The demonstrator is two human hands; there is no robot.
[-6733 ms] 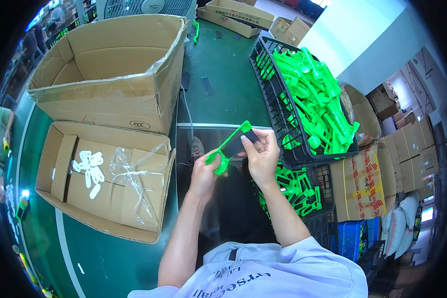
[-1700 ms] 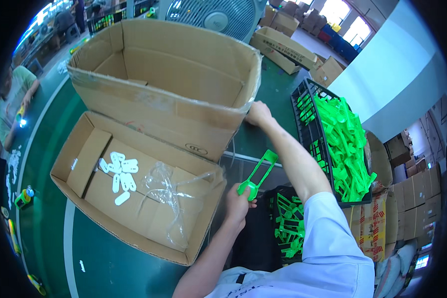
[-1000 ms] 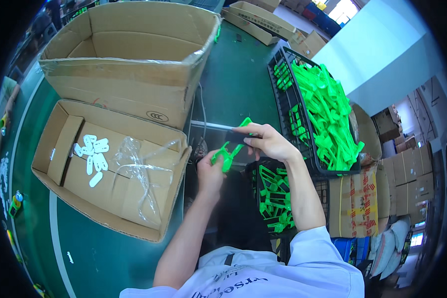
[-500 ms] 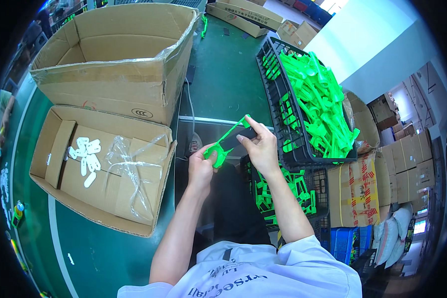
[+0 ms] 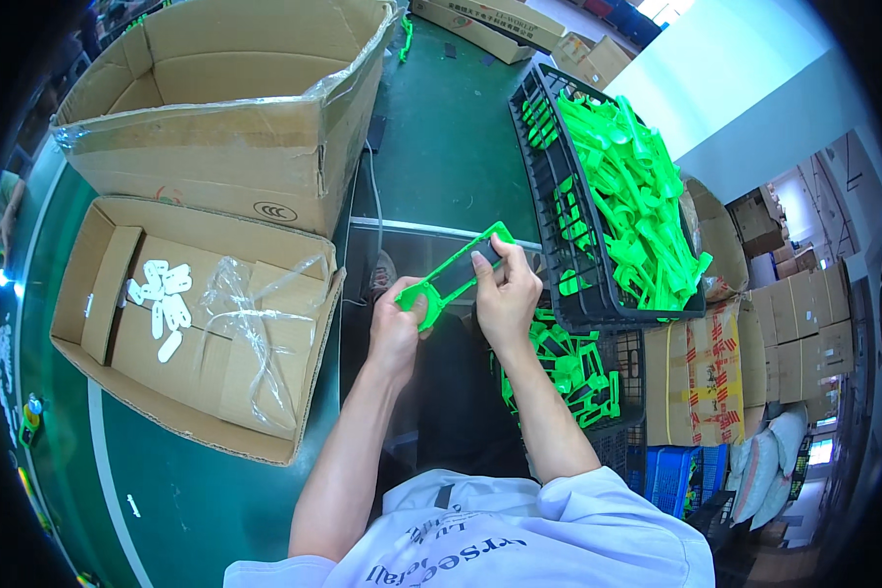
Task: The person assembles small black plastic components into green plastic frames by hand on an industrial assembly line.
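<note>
A bright green plastic frame (image 5: 435, 305) is held between my two hands, over my lap. It has a rounded end and a long narrow arm sloping up to the right. My left hand (image 5: 394, 323) is closed on the rounded end, its thumb on top. My right hand (image 5: 510, 296) pinches the far end with thumb and fingers. A dark strip (image 5: 482, 257) shows beside the right thumb; whether it belongs to the frame I cannot tell. Close to my right hand stands a black crate (image 5: 610, 306) heaped with green plastic parts (image 5: 629, 191).
A lower crate (image 5: 633, 377) with green frames (image 5: 570, 377) sits beside my right forearm. On the green table (image 5: 441, 147), a shallow cardboard tray (image 5: 191, 429) holds white oval pieces (image 5: 174, 312) and clear plastic wrap (image 5: 255, 333). A tall carton (image 5: 225, 147) stands behind it. Cartons (image 5: 799, 333) are stacked far right.
The green frame has turned in my hands, so its open face shows instead of its edge. My right hand has shifted slightly down and still grips the far end.
</note>
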